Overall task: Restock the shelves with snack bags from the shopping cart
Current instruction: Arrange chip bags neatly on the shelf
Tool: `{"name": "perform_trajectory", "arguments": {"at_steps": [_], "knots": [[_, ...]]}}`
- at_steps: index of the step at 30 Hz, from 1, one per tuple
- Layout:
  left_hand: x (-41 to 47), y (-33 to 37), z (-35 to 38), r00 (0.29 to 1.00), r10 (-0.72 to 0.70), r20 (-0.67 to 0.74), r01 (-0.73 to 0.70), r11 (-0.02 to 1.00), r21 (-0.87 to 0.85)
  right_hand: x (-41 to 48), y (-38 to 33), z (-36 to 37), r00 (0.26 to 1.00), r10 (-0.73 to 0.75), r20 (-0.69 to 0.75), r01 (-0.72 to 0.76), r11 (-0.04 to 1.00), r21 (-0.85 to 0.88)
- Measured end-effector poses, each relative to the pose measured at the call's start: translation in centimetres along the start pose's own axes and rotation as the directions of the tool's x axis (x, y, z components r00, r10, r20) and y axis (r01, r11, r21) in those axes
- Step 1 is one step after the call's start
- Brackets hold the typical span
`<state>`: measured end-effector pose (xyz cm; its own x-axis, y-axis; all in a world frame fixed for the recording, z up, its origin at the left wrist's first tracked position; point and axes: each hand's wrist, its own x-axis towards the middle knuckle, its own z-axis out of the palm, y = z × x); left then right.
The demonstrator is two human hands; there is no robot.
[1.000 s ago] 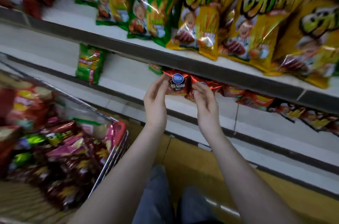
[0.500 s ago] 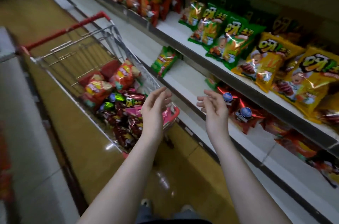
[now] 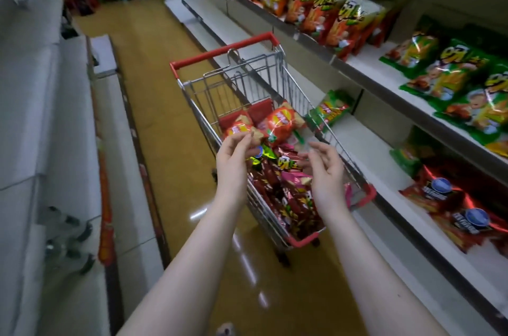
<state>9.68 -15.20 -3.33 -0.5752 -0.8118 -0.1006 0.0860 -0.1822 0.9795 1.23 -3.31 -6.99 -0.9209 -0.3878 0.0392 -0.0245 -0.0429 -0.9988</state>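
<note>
Head view: the left hand [image 3: 233, 162] and right hand [image 3: 327, 170] hover over the shopping cart [image 3: 223, 51], fingers loosely curled and holding nothing. Snack bags [image 3: 279, 124] fill the cart's near end. Shelves [image 3: 365, 148] run just right of the cart, and open aisle floor [image 3: 165, 104] lies to its left.

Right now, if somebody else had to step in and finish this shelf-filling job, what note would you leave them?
Left hand: fingers loosely curled, seems to hold nothing, above the bags in the cart.
Right hand: empty, fingers relaxed, over the cart's right side.
Shopping cart: in the aisle beside the shelves, with a heap of snack bags inside.
Done: two red bags with blue badges lie on the lower shelf.
Left: the cart's heap. Probably pick the next bag and put it on a bare stretch of shelf.
</note>
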Motion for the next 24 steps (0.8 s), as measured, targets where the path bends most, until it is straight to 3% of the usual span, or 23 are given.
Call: {"name": "perform_trajectory", "arguments": {"at_steps": [9,24], "knots": [[8.0,1.6,-5.0,0.992,-0.059,0.108,0.062,0.998,-0.029,2.5,0.2,6.7,0.984,0.036,-0.175,-0.041,0.999,-0.026],[24.9,-0.2,-2.1,0.98,-0.137,0.147,0.123,0.987,0.103,17.9,4.3,11.1,0.937,0.135,-0.322,-0.131,0.991,0.034]]}}
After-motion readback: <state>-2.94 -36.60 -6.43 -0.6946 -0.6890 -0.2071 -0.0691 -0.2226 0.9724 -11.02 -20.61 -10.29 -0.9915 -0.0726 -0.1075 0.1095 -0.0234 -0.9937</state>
